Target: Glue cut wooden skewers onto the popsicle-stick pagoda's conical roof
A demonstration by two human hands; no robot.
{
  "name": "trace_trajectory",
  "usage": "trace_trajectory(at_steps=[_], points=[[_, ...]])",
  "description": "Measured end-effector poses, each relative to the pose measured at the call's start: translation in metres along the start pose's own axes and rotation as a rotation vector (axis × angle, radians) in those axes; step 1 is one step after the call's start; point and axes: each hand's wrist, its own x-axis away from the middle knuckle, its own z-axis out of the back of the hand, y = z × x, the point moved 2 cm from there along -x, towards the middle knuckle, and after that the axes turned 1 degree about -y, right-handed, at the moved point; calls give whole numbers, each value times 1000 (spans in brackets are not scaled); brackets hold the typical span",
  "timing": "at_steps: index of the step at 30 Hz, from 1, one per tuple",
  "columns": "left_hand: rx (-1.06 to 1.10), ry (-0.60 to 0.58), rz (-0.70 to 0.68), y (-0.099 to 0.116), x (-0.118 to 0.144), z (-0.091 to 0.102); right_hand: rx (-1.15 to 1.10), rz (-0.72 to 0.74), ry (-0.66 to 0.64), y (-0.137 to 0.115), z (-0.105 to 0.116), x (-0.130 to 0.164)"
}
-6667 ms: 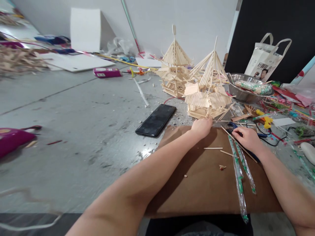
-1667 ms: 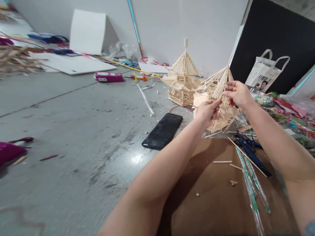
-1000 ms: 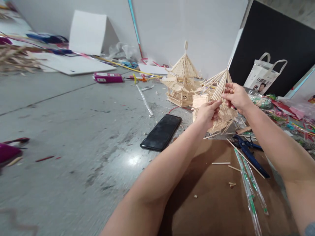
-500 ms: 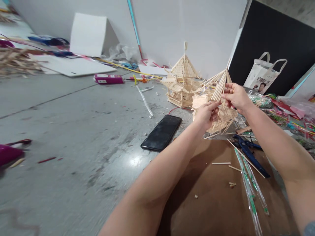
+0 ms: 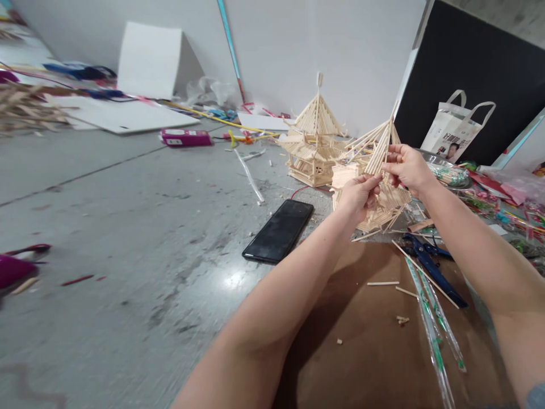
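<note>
A pavilion model of pale wooden sticks (image 5: 377,196) stands at the far edge of a brown cardboard sheet (image 5: 370,341). Its cone roof of long sticks rises to a peak. My left hand (image 5: 360,196) pinches the lower end of one roof stick. My right hand (image 5: 404,167) grips the same roof sticks a little higher, from the right. A second, finished stick pavilion (image 5: 315,145) stands just behind to the left.
A black phone (image 5: 279,231) lies on the grey floor left of the cardboard. Blue pliers (image 5: 430,264), loose sticks and wrapped chopstick sleeves (image 5: 430,335) lie on the cardboard's right side. A metal bowl (image 5: 451,173), a white bag (image 5: 457,130) and colourful clutter fill the right.
Both hands left the cardboard and rose to the pavilion's roof sticks. Over the last second they have hardly moved; only the view has shifted slightly.
</note>
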Motion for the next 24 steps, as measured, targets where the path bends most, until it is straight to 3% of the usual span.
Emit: trace_trajectory(at_steps=[11,24], points=[[-9,53,-2,-1,-4,0,23,0,12,1,0,0],[-19,36,35,-1,-3,7,65,-17,10,1,0,-1]])
